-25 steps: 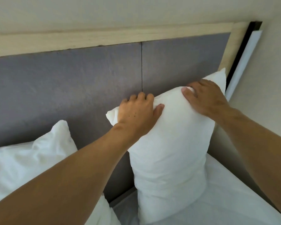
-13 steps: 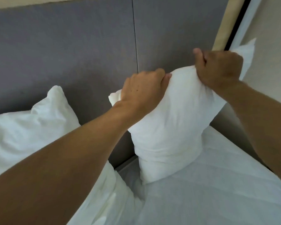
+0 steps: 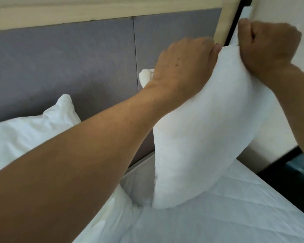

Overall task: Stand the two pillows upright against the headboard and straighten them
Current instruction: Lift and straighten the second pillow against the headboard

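Note:
A white pillow [image 3: 205, 134] stands on end at the right of the bed, its top tilted to the right and pulled away from the grey padded headboard [image 3: 77, 67]. My left hand [image 3: 182, 67] grips its top left edge. My right hand [image 3: 267, 46] is clenched on its top right corner. Its lower end rests on the mattress. A second white pillow [image 3: 30, 134] leans against the headboard at the left, partly hidden by my left forearm.
The white quilted mattress [image 3: 226, 216] fills the lower right. A pale wooden frame [image 3: 225, 21] borders the headboard, with a cream wall [image 3: 302, 14] to its right. A dark piece of furniture [image 3: 288, 172] stands beside the bed at the right edge.
Both hands went from resting on the pillow's top to clenching it. They have pulled the top up and to the right, away from the headboard.

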